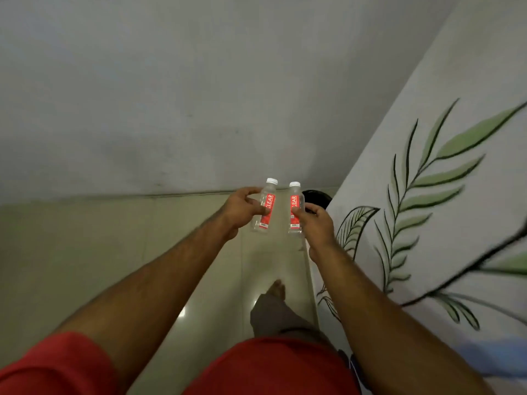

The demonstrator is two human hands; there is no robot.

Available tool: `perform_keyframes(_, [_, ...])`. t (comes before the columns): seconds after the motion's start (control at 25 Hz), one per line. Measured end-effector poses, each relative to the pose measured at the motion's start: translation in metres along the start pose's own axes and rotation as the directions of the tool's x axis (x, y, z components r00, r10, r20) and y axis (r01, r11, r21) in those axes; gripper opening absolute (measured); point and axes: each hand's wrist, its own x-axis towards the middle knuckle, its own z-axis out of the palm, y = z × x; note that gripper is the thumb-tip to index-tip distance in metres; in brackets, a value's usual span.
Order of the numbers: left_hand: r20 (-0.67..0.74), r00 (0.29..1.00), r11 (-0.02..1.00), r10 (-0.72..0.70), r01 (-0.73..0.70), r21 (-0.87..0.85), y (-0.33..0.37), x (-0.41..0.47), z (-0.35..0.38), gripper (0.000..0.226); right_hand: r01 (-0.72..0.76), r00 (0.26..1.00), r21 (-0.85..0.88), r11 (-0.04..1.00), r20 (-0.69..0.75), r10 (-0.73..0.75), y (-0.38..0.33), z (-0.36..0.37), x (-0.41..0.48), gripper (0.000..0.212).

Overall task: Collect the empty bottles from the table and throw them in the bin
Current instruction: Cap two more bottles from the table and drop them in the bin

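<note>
**Q:** Clear plastic, red labels, white caps: why are the two bottles carried upright and side by side?

**A:** Each hand clamps one. The left hand (242, 209) pinches the left bottle (263, 208) at mid-label, thumb on the near side and fingers on the far side; the right hand (315, 220) grips the right bottle (295, 208) the same way. Both arms are stretched forward, so the bottles lead the body, apart from each other and clear of the torso. By my judgement this is a carrying posture aimed at the bin (318, 196), the dark round shape at the foot of the back wall (171, 95), just beyond the right bottle.

**Q:** Is the drop in hand yet?

**A:** Probably not. The bottles hang short of the bin's mouth, over the floor (85, 252), and one bare foot (278, 289) is set forward on the tiles, which suggests walking.

**Q:** What cannot be made out?

**A:** Most of the bin: the right hand, the right bottle and the edge of the leaf-painted wall (427, 195) cover it, so its depth, lid and contents are unknown. No table is in view. Whether the bottles are truly empty is hard to tell; they look see-through, with no water line apparent. The fingers behind each bottle are hidden, and the frame is slightly blurred.
</note>
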Motion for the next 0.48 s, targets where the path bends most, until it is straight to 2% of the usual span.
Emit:
perform_keyframes(0.16, [0.135, 0.989, 0.994, -0.067, 0.055, 0.091, 0.058, 0.113, 0.013, 0.067, -0.086, 0.990, 0.037, 0.996, -0.110, 0.090, -0.027, 0.014, 0.092, 0.044])
perform_keyframes(0.36, [0.324, 0.933, 0.938, -0.155, 0.036, 0.345, 0.099, 0.261, 0.039, 0.066, -0.189, 0.956, 0.128, 0.973, -0.201, 0.213, -0.049, 0.031, 0.200, 0.014])
perform_keyframes(0.48, [0.409, 0.889, 0.898, -0.207, 0.007, 0.441, 0.090, 0.339, 0.058, 0.069, -0.252, 0.908, 0.225, 0.941, -0.281, 0.310, -0.035, 0.035, 0.255, 0.019])
